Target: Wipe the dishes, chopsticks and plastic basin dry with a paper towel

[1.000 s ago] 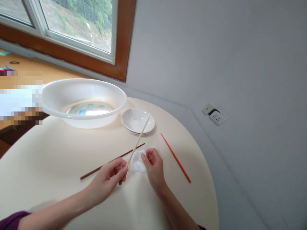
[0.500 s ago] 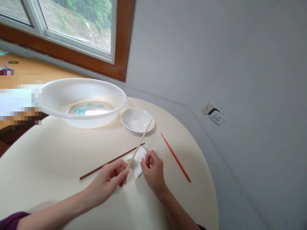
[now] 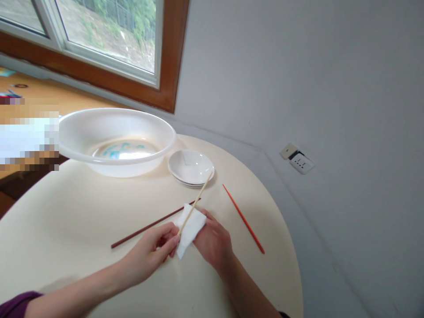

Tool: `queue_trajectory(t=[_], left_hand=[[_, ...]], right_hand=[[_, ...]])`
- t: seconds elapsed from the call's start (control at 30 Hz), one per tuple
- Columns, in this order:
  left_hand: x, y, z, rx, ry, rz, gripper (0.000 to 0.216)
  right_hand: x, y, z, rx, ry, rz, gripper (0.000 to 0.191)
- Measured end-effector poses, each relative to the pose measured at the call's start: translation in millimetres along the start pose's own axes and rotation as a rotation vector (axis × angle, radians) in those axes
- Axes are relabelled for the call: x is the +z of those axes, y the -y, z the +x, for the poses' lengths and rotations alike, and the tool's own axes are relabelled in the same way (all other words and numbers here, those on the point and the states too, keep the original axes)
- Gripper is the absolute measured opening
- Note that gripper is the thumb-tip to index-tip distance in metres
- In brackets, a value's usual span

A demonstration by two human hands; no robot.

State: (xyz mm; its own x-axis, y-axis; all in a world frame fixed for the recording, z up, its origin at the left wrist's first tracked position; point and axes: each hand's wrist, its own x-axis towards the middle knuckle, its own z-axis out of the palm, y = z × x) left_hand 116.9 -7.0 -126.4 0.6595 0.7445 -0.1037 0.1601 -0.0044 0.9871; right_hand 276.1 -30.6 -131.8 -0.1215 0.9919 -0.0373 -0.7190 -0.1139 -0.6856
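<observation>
Head view: pale stick point(image 3: 195, 203) over white cloth point(image 3: 193, 225), above the table point(image 3: 185, 291).
Left hand point(image 3: 160, 242) pinches the stick's lower end between fingers; right hand point(image 3: 217, 243) touches the cloth, fingers too hidden to tell whether they grip.

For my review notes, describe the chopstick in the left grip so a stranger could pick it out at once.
On the round table, find the bowls stacked beside the big basin. Nearer the viewer, the left grip holds a pale chopstick, slanting over a white cloth. The brown stick and red stick lie on the table; this one alone is pale and held.
</observation>
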Motion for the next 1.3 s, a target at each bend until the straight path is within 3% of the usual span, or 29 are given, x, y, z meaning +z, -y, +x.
queue_trajectory(t=[0.13, 0.37, 0.53, 0.83, 1.1, 1.3], left_hand=[[-2.2, -1.4, -0.2, 0.012, -0.004, 0.024, 0.040], [-2.9, 4.2, -0.3, 0.013, 0.094, 0.058, 0.035], [-2.6, 6.8, 0.8, 0.073, 0.129, 0.100, 0.032], [-5.9, -1.3, -2.3, 0.113, 0.116, 0.160, 0.036], [-10.8, 4.3, 1.9, 0.068, -0.049, 0.263, 0.036], [-9.7, 4.7, 0.7, 0.062, -0.126, 0.262, 0.035]], right_hand=[[0.9, -0.1, 0.4, 0.020, 0.081, 0.032, 0.024], [-10.1, -18.8, 3.2, 0.054, -0.105, -0.242, 0.034], [-12.7, -21.3, 1.1, 0.075, -0.027, -0.471, 0.033], [-12.6, -11.9, 1.9, 0.035, -0.023, -0.524, 0.030], [-34.4, 24.4, 13.9, -0.229, -0.409, -0.215, 0.031], [-43.5, 34.6, 17.3, -0.308, -0.547, -0.070, 0.034]])
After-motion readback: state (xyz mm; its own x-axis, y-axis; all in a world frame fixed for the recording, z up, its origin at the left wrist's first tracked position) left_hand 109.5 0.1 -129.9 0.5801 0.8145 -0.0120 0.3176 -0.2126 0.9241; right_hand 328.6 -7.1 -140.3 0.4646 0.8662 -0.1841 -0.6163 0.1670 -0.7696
